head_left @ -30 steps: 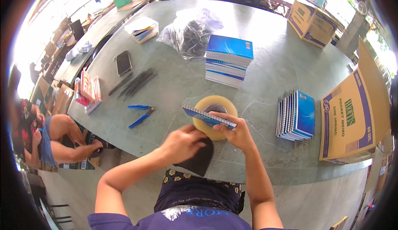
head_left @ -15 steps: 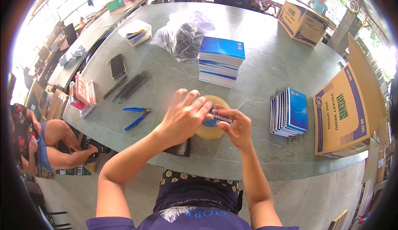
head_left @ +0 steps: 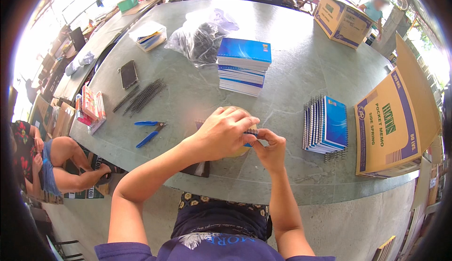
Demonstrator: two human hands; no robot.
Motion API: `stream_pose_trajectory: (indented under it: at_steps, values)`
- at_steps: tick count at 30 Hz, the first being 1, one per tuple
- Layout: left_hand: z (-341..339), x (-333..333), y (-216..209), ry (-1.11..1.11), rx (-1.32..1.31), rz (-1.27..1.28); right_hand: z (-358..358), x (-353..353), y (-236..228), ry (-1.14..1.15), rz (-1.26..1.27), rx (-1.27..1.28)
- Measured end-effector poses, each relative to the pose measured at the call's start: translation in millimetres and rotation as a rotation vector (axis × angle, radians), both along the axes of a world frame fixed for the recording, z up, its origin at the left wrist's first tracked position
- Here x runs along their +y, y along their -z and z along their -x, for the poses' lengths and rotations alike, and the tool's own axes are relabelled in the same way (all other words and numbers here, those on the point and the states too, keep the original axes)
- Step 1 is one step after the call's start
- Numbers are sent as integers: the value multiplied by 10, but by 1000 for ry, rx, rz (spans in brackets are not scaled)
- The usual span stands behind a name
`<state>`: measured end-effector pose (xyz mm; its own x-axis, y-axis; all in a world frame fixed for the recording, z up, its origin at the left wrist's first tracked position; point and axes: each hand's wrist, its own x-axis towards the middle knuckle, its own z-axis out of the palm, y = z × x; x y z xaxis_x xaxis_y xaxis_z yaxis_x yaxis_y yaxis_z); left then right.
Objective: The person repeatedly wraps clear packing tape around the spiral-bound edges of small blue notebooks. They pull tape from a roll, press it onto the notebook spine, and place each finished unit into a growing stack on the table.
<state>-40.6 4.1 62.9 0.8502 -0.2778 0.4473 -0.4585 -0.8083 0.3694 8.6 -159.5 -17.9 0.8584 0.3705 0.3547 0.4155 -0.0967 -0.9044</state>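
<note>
Notebook (head_left: 247,144): over the tape roll (head_left: 239,153), near middle.
Left hand (head_left: 222,132): curled across it; cannot tell if gripping.
Right hand (head_left: 271,145): pinching its right end.
Coil (head_left: 252,131): could snag or bend if fingers push unevenly.

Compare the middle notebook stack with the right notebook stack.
The middle stack looks taller than the right stack. Black coils stick out from the right stack's edges; none show on the middle stack. The middle stack is near the plastic bag, while the right stack sits beside the large carton. Both have a blue cover on top and white page edges, and both are on the table.
</note>
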Motion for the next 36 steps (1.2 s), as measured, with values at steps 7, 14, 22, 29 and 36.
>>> stream_pose_trajectory:
  at_steps: [7, 14, 22, 29, 36]
  values:
    - [-69, -71, 153, 135, -26, 62, 22, -3, -32, 30, 47, -79]
    - [-43, -30, 125, 168, -17, 115, 60, 24, -59, 28, -4, -99]
    - [-18, -22, -1, 83, -27, 73, 44, 71, 94, 18, -47, -121]
    - [138, 398, -180, -99, 221, -149, -41, 46, -163, 12, -130, -229]
    - [124, 165, -380, -180, -279, -2, -171, -880, -874, 159, -167, -428]
